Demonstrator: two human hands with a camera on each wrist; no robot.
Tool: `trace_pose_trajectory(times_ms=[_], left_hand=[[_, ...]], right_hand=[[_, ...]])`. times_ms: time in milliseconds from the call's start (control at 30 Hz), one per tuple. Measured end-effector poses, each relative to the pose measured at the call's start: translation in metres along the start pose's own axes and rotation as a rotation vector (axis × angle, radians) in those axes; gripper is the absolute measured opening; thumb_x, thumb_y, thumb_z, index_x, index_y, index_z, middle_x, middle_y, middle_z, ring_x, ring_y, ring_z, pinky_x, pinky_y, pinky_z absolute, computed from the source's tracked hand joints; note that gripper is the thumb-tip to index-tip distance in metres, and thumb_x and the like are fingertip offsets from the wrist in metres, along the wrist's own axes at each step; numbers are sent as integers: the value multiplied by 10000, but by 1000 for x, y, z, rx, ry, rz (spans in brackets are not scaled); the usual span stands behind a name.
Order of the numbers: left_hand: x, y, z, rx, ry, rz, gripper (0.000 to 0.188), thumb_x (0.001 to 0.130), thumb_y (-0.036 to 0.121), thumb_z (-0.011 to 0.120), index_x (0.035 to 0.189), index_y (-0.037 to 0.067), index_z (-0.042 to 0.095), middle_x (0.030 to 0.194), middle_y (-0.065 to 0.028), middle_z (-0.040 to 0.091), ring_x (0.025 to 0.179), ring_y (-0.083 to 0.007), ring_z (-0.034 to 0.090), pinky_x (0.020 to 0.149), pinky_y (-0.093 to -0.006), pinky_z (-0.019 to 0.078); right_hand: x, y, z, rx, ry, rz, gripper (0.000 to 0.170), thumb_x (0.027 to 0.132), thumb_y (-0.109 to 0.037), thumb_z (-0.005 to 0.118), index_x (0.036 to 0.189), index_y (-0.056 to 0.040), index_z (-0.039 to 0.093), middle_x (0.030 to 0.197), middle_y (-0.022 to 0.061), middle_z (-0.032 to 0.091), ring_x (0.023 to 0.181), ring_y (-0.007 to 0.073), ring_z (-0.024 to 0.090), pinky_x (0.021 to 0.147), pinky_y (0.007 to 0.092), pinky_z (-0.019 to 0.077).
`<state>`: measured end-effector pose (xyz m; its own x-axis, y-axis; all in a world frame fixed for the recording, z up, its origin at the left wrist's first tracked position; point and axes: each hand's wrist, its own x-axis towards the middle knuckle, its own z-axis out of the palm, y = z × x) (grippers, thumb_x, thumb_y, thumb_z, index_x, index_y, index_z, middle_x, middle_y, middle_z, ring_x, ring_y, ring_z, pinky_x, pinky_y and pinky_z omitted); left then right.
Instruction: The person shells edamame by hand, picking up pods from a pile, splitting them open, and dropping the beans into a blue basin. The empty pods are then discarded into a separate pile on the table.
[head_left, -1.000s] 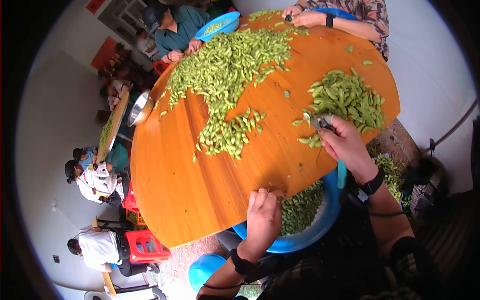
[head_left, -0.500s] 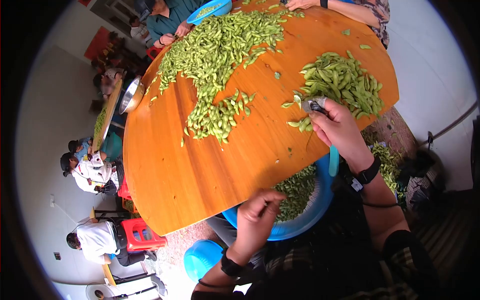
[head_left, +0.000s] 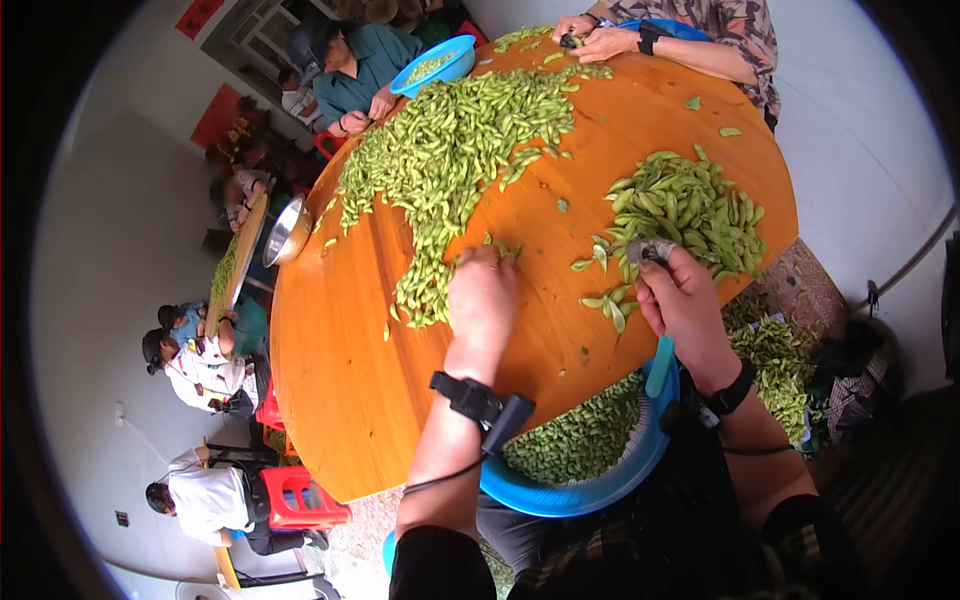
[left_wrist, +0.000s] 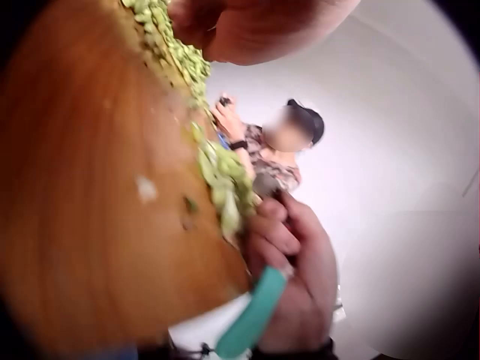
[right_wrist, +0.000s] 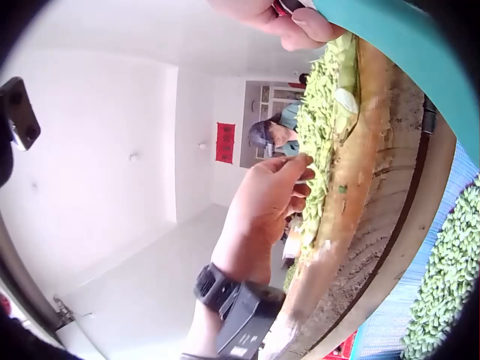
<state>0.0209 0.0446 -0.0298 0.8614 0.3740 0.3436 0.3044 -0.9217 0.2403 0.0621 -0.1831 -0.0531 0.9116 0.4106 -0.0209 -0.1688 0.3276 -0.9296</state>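
In the head view the left hand (head_left: 482, 300) reaches over the near end of the big pile of green pods (head_left: 450, 150), fingers bent down among them. The right wrist view shows that hand (right_wrist: 266, 195) with its fingertips close together at the pods; whether a pod is between them I cannot tell. My right hand (head_left: 688, 310) grips a teal-handled tool (head_left: 660, 366), its handle pointing down out of the fist, beside the smaller pod pile (head_left: 690, 205). Something grey (head_left: 650, 250) covers a right-hand fingertip. The left wrist view shows the teal handle (left_wrist: 255, 315) below the right hand (left_wrist: 292, 262).
Under the table edge sits a blue basin (head_left: 600, 495) of shelled green beans (head_left: 575, 435). Across the wooden table (head_left: 350, 400) two people work near a blue bowl (head_left: 440, 68). A metal bowl (head_left: 288, 232) stands at the left; red stools (head_left: 300, 497) are beyond.
The left hand has moved from above the basin, at the near table edge, up and forward onto the pods. The right hand stays by the smaller pile with the tool. The head view has shifted.
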Motion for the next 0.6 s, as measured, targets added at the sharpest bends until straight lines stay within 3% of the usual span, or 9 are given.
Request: trace_pose_trajectory(times_ms=[100,233,300,333,400,433,500,600], left_hand=[[25,-20,18,70,-28,-54,239,841,233,643,852,-4,659,888,-220,644,779,-372,639,709,-436,514],[22,-19,17,-8,33,-14,218,809,206,676,836,-9,659,859,-220,643,739,-378,629,693,-425,516],[14,-21,14,-174,81,140,171,800,138,698,866,-12,649,850,-193,651,684,-281,645,632,-361,518],[7,-11,3,-181,79,148,171,800,138,698,866,-12,649,850,-193,651,684,-281,645,632,-361,518],[-16,5,-16,-594,-210,-137,147,849,61,666,974,-11,641,899,-122,664,665,-146,629,568,-271,496],[-28,6,-16,-598,-228,-134,147,849,61,666,974,-11,641,899,-122,664,665,-146,629,568,-271,496],[-48,5,-13,-1091,-355,-159,224,906,40,605,1126,0,619,984,-64,662,685,-76,604,545,-208,473],[-66,-1,-9,-1159,-396,-103,273,933,24,564,1204,-12,586,972,-49,664,705,-83,611,566,-199,481]], right_hand=[[1,1,0,-44,-24,26,134,965,-114,465,1030,-33,549,687,3,520,433,44,420,380,193,293],[-1,-4,3,-119,-24,35,144,961,-100,462,1046,-26,551,677,-1,519,435,46,424,388,201,310],[1,-2,4,-156,-64,30,150,959,-97,463,1051,-18,553,682,3,531,442,47,439,393,201,327],[1,-2,4,-190,-103,31,157,958,-93,465,1056,-10,556,688,7,543,449,48,454,398,202,345],[0,-7,8,-209,-178,61,168,958,-96,470,1067,-8,562,694,10,556,462,48,473,403,201,363],[-2,-8,11,-225,-269,95,179,958,-99,474,1079,-5,567,700,12,568,475,48,492,409,201,381],[-3,-5,22,-240,-278,129,192,955,-104,486,1096,-11,577,701,12,580,490,50,519,415,204,405],[-11,-8,39,-248,-399,215,146,940,-85,492,1023,-16,590,695,9,581,479,51,512,414,203,406]])
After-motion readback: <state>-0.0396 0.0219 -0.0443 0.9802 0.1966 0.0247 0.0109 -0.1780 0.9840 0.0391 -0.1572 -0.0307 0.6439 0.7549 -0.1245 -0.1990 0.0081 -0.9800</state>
